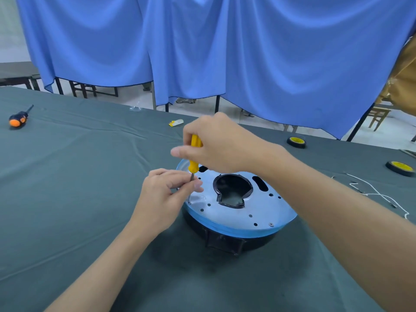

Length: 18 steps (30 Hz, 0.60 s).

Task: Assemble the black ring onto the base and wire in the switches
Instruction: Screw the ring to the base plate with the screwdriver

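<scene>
While the right hand (216, 145) closes round the handle of a yellow screwdriver (194, 163) and holds it nearly upright, the left hand (164, 197) pinches the tool's thin metal shaft between thumb and fingertips, just below the handle. The tip comes down at a small hole near the left edge of the pale blue round base (236, 215). Whether a screw sits under it is hard to make out from here, as the left fingers cover most of the shaft.

The base lies flat on the near middle of the table (67, 176), which is draped in a dark grey-green cloth. The black ring (195, 226) is under the base, showing as a dark band below its near rim, with a black rectangular block (225, 244) jutting toward the near side. A large black-edged opening (234, 190) is cut through the middle of the base, an oval slot lies to its right, and small holes dot the surface. One screw head (271, 224) shows near the rim on the near right.

Far off to the left lies an orange and black screwdriver (19, 119). To the right are two black tape rolls with yellow cores, one farther (296, 141) and one nearer the edge (400, 167), and a loose white wire (378, 194) trails across the cloth between them and the right forearm. A small yellow and white packet (176, 122) sits at the far side, beyond the hands. Blue curtains (225, 52) hang behind the table.
</scene>
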Each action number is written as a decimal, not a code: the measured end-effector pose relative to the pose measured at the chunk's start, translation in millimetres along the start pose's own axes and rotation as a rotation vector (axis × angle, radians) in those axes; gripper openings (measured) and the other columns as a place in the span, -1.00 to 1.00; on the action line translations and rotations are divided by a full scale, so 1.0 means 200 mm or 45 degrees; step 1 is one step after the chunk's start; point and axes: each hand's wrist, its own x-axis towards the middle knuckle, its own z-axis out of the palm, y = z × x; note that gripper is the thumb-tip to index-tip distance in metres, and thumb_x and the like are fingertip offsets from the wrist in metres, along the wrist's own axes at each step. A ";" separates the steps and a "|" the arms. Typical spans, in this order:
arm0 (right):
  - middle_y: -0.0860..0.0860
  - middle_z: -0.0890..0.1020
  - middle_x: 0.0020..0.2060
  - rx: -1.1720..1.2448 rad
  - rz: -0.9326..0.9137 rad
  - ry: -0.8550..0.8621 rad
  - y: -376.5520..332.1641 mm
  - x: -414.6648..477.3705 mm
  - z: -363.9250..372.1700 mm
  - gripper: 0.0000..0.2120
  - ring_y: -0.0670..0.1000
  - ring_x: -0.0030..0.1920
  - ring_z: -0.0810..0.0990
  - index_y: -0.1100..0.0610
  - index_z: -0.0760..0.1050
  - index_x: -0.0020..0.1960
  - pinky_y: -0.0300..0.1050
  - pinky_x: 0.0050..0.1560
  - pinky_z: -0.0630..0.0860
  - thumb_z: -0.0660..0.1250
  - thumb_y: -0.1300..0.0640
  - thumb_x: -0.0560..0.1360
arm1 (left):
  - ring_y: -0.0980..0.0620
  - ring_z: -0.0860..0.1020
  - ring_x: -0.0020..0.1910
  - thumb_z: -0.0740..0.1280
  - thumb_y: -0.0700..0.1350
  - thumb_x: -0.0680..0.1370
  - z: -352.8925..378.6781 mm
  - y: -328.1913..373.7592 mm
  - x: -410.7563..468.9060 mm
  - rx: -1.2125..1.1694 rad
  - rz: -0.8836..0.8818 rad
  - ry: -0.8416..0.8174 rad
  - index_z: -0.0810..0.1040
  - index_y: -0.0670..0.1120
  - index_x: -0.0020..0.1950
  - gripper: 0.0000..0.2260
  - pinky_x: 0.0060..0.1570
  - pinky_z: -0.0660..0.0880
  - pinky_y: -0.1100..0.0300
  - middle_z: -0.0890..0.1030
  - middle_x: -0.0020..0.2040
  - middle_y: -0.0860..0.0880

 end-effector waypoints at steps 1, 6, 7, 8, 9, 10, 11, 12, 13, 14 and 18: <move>-0.13 0.51 -0.31 0.015 -0.030 -0.065 0.00 0.00 0.00 -0.76 -0.17 -0.28 0.37 0.06 0.50 -0.05 -0.24 -0.27 0.30 0.31 -0.12 0.53 | 0.38 0.52 0.01 0.35 -0.05 0.53 -0.01 0.00 0.00 0.001 0.002 -0.032 0.71 -0.10 -0.20 -0.79 0.22 0.36 0.07 0.64 -0.12 0.39; -0.12 0.52 -0.33 0.069 -0.090 -0.079 0.01 -0.01 -0.05 -0.87 -0.25 -0.25 0.39 0.04 0.52 0.05 -0.27 -0.19 0.40 0.36 0.12 0.50 | 0.40 0.46 0.14 0.25 -0.13 0.65 0.00 -0.03 0.00 -0.028 -0.024 -0.143 0.67 -0.19 -0.12 -0.73 0.25 0.29 0.23 0.62 -0.02 0.41; -0.12 0.49 -0.36 0.034 -0.067 -0.051 0.01 -0.01 -0.04 -0.91 -0.24 -0.27 0.35 0.04 0.52 -0.01 -0.23 -0.23 0.37 0.36 0.07 0.51 | 0.41 0.46 0.14 0.27 -0.12 0.63 0.00 -0.03 -0.01 -0.039 -0.037 -0.128 0.68 -0.19 -0.11 -0.75 0.26 0.29 0.22 0.61 0.00 0.42; -0.12 0.46 -0.38 0.000 -0.038 -0.019 0.01 0.00 -0.03 -0.88 -0.24 -0.29 0.31 0.04 0.51 -0.08 -0.23 -0.28 0.32 0.37 0.00 0.50 | 0.42 0.47 0.12 0.33 -0.10 0.60 0.01 -0.02 -0.01 -0.049 -0.045 -0.082 0.69 -0.14 -0.10 -0.81 0.26 0.30 0.18 0.61 0.00 0.41; -0.11 0.44 -0.39 -0.018 -0.001 0.004 0.00 0.00 -0.02 -0.82 -0.21 -0.32 0.31 0.02 0.47 -0.16 -0.23 -0.32 0.28 0.37 -0.07 0.50 | 0.43 0.49 0.07 0.41 -0.10 0.55 0.01 -0.01 -0.01 -0.057 -0.045 -0.016 0.70 -0.08 -0.12 -0.89 0.23 0.31 0.15 0.62 -0.03 0.39; -0.07 0.43 -0.38 -0.024 0.042 0.020 0.00 0.01 0.00 -0.76 -0.14 -0.32 0.33 -0.02 0.41 -0.23 -0.20 -0.31 0.27 0.35 -0.12 0.49 | 0.42 0.51 0.00 0.47 -0.12 0.50 0.00 -0.01 -0.01 -0.060 -0.045 0.041 0.69 -0.02 -0.16 -0.96 0.19 0.33 0.13 0.64 -0.08 0.37; -0.05 0.41 -0.35 -0.036 0.072 0.024 -0.01 0.01 0.01 -0.71 -0.04 -0.30 0.37 -0.06 0.34 -0.28 -0.16 -0.27 0.28 0.33 -0.17 0.49 | 0.41 0.51 -0.04 0.49 -0.16 0.48 0.00 -0.01 -0.01 -0.046 -0.048 0.073 0.67 0.02 -0.20 -0.91 0.16 0.34 0.12 0.65 -0.14 0.35; -0.05 0.41 -0.33 -0.056 0.068 0.011 -0.01 0.00 0.01 -0.70 0.02 -0.26 0.39 -0.08 0.31 -0.28 -0.14 -0.23 0.29 0.30 -0.19 0.50 | 0.40 0.50 -0.04 0.48 -0.18 0.49 0.00 -0.01 -0.01 -0.026 -0.051 0.062 0.66 0.04 -0.23 -0.85 0.15 0.34 0.14 0.65 -0.18 0.35; -0.07 0.43 -0.29 -0.060 0.024 -0.013 -0.02 0.00 0.00 -0.76 0.02 -0.22 0.40 -0.09 0.36 -0.23 -0.14 -0.19 0.29 0.29 -0.19 0.51 | 0.38 0.47 -0.01 0.45 -0.17 0.52 0.00 -0.01 -0.01 -0.006 -0.062 0.031 0.66 0.08 -0.24 -0.81 0.15 0.33 0.19 0.64 -0.20 0.38; -0.10 0.47 -0.24 -0.044 -0.031 -0.051 -0.03 -0.01 -0.01 -0.83 -0.02 -0.20 0.41 -0.05 0.46 -0.11 -0.16 -0.17 0.31 0.30 -0.14 0.52 | 0.33 0.44 0.04 0.40 -0.16 0.55 0.00 0.00 -0.01 0.011 -0.080 -0.010 0.65 0.12 -0.22 -0.78 0.17 0.31 0.25 0.63 -0.19 0.41; -0.14 0.54 -0.26 0.053 -0.105 -0.106 -0.04 -0.02 -0.09 -0.85 -0.22 -0.26 0.43 0.07 0.54 0.08 -0.24 -0.12 0.51 0.34 0.13 0.52 | 0.07 0.43 0.20 0.28 -0.10 0.63 -0.01 0.00 -0.01 -0.019 -0.141 -0.135 0.64 0.20 -0.11 -0.76 0.23 0.34 0.23 0.64 -0.07 0.40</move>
